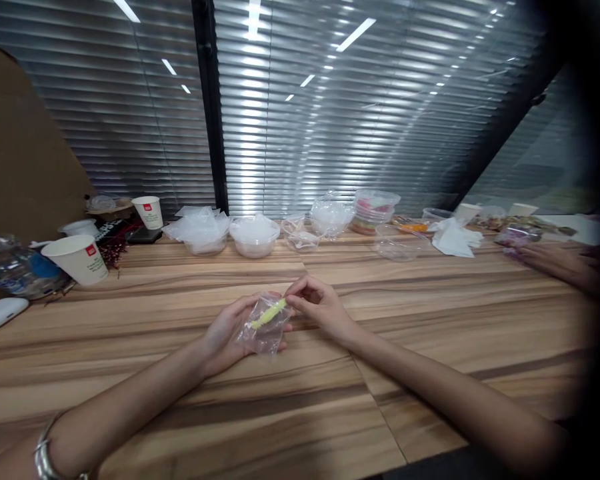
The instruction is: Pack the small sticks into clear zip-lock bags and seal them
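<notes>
My left hand (pixel 225 337) lies palm up under a small clear plastic bag (pixel 267 341), its fingers curled behind and the thumb along the top edge. A slim yellow-green twisted piece (pixel 269 315) slants across the upper part of the bag; whether all of it is inside I cannot tell. At the piece's upper right end, by the bag's edge, the thumb and forefinger of my right hand (pixel 320 307) are pinched together on it. Both hands are held above the wooden table (pixel 260 413).
Along the back stand clear bowls of plastic bags (pixel 205 233), a second such bowl (pixel 255 235), stacked round tubs (pixel 375 210) and a crumpled tissue (pixel 455 237). Paper cup (pixel 77 259) and plastic bottle (pixel 20 270) are at left. Another person's hand (pixel 555 261) rests at far right.
</notes>
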A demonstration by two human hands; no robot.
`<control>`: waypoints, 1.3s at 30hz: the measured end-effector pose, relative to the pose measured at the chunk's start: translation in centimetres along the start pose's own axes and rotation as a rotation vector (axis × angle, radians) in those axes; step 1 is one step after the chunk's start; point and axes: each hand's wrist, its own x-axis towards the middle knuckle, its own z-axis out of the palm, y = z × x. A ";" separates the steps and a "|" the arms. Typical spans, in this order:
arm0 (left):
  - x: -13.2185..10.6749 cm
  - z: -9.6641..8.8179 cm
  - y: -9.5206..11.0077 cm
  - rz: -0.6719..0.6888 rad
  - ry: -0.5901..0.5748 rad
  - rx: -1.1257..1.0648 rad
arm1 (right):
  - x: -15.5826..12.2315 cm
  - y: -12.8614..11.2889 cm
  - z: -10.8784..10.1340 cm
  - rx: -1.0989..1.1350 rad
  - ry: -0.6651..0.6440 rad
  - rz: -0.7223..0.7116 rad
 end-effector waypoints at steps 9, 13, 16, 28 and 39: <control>0.4 -0.6 0.2 0.047 0.078 0.018 | 0.1 -0.9 0.2 -0.105 -0.089 -0.082; 0.6 -0.7 0.2 0.078 0.081 0.009 | -0.3 -1.2 0.3 -0.235 -0.071 -0.148; 0.6 -0.6 0.2 0.083 0.054 -0.040 | -0.6 -1.3 0.2 -0.337 -0.069 -0.206; 0.5 -0.2 0.0 0.066 -0.013 -0.078 | -0.4 -1.3 -0.7 -0.218 -0.219 -0.109; 0.2 -0.1 -0.2 0.069 0.052 0.001 | -0.3 -1.9 -0.9 -0.158 -0.419 -0.017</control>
